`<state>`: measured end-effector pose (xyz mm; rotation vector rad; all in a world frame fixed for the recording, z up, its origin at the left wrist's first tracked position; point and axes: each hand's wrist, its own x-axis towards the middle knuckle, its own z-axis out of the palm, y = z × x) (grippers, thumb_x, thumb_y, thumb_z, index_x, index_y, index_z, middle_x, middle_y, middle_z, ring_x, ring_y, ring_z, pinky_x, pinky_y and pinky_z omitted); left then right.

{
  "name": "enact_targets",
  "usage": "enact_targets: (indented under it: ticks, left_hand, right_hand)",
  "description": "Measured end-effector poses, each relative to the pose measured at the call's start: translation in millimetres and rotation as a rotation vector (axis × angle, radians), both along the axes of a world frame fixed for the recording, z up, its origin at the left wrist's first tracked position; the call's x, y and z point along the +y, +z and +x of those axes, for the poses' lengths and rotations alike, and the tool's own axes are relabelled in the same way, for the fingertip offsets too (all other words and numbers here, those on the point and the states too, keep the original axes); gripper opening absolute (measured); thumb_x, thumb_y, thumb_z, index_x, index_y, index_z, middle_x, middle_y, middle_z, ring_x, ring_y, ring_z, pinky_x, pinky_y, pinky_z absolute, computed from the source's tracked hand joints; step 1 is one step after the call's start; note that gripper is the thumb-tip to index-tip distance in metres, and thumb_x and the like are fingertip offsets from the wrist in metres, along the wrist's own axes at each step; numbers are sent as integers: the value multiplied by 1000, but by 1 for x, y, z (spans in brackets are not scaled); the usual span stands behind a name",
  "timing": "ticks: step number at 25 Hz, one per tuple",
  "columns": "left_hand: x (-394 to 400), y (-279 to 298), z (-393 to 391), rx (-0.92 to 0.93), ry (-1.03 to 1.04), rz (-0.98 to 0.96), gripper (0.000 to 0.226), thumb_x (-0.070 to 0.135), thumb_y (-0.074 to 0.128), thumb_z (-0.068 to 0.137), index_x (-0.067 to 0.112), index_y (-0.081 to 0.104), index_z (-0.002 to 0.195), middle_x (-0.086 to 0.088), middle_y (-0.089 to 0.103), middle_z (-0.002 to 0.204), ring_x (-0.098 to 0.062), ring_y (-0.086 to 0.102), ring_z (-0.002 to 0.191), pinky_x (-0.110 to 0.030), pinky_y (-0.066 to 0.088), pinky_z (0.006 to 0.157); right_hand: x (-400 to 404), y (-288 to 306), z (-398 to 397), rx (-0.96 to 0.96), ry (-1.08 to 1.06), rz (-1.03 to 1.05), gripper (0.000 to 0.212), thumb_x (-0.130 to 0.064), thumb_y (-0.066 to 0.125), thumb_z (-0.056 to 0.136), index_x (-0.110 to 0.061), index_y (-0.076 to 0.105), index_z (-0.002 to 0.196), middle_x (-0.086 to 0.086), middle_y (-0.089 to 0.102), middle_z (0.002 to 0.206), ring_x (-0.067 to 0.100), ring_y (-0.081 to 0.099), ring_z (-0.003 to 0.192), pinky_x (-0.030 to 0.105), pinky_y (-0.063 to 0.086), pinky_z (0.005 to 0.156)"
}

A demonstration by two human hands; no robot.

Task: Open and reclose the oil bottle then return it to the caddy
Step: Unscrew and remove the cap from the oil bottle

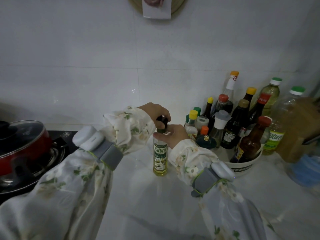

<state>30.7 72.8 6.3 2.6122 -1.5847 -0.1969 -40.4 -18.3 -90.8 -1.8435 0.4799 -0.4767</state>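
A small olive oil bottle (160, 155) with a green label and yellow oil stands upright on the white counter. My left hand (155, 112) is over its top, fingers closed on the dark cap (162, 121), which sits just above the green neck. My right hand (174, 135) grips the bottle's shoulder from the right. The round white caddy (245, 166) stands to the right, crowded with several sauce bottles.
A red pot with a glass lid (22, 142) sits on the black stove at the left. Two large oil bottles (275, 122), a brown board and a blue object stand right of the caddy. The tiled wall is close behind.
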Motion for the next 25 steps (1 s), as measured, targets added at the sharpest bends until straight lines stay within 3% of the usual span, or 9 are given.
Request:
enact_targets:
  ticks: [3, 6, 9, 11, 13, 15, 18, 22, 25]
  left_hand:
    - [-6, -10, -5, -118, 168, -37, 48, 53, 55, 83, 10, 62, 105, -4, 61, 83, -23, 58, 83, -30, 45, 68]
    - [-11, -14, -10, -247, 265, 21, 64, 71, 37, 81, 10, 57, 79, 0, 48, 62, -20, 53, 65, -28, 39, 57]
    - [-5, -13, -8, -113, 220, 1, 56, 67, 45, 80, 13, 61, 92, -2, 62, 83, -20, 58, 74, -28, 43, 66]
    - [3, -7, -6, 35, 89, -68, 41, 37, 62, 83, 18, 54, 119, -2, 61, 114, -21, 59, 100, -27, 43, 80]
    - [6, -6, -6, 63, 18, -141, 37, 16, 59, 87, 18, 51, 123, -2, 61, 118, -22, 59, 108, -25, 41, 83]
    - [3, -11, -8, 6, 71, -229, 32, 25, 56, 89, 16, 51, 119, -4, 63, 100, -23, 60, 96, -26, 42, 76]
    - [1, -21, -15, -91, 256, -302, 48, 54, 43, 89, 19, 45, 121, 1, 55, 77, -23, 56, 79, -31, 45, 69]
    - [4, -21, -14, 66, 116, -446, 51, 51, 41, 91, 28, 37, 137, -3, 57, 122, -23, 61, 101, -35, 47, 89]
    - [1, -21, -11, 162, 120, -407, 43, 47, 44, 91, 26, 47, 129, -4, 67, 108, -23, 64, 97, -32, 49, 85]
  right_hand:
    - [0, 1, -1, 12, -9, 5, 15, -19, 73, 69, -12, 67, 80, -1, 62, 69, 13, 58, 64, 24, 46, 63]
    - [1, 5, -4, 8, 12, 8, 18, -13, 71, 72, -9, 65, 88, -6, 59, 70, 6, 55, 64, 9, 42, 50]
    - [1, 3, -3, 7, 10, 9, 19, -16, 73, 71, -8, 67, 87, -4, 61, 70, 6, 56, 63, 16, 46, 59]
    - [1, 0, -1, 1, 9, 24, 17, -19, 74, 69, -12, 68, 84, 1, 64, 73, 13, 60, 67, 25, 47, 70]
    - [2, -1, 0, 0, 11, 38, 16, -21, 73, 70, -17, 67, 84, -3, 63, 73, 10, 58, 65, 24, 45, 67]
    - [0, -1, 0, 3, 22, 30, 16, -21, 72, 70, -18, 66, 85, -1, 64, 78, 11, 59, 68, 25, 45, 69]
    - [-1, -1, 1, 6, 39, 41, 22, -19, 72, 71, -14, 66, 92, 5, 66, 92, 21, 63, 85, 32, 49, 82]
    - [-1, 0, 1, -6, 52, 25, 23, -17, 70, 73, -11, 66, 95, 4, 64, 91, 15, 61, 77, 27, 43, 76]
    - [-1, 0, 0, 0, 52, 25, 22, -17, 70, 74, -12, 66, 95, 1, 63, 88, 8, 58, 71, 24, 43, 69]
